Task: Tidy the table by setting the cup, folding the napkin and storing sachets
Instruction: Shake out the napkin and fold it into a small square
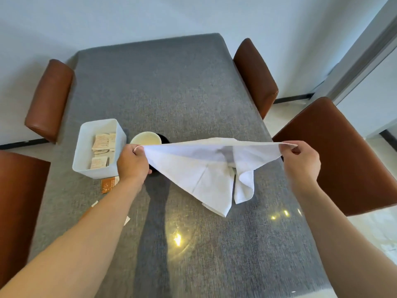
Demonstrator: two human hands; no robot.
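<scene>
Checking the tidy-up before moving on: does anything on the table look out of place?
Yes. A few sachets lie loose on the table near the white box instead of in it. The napkin hangs unfolded between the left hand and right hand.

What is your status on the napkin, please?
Left hand and right hand pinching napkin corners, stretched above table. Unfolded. Cup behind it.

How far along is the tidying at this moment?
Partly done. Several sachets already lie in the white box, and the cup sits on a dark saucer. In hand: the left hand and right hand stretch the napkin by two corners, unfolded. Left: folding it and storing the orange sachet beside the box.
</scene>
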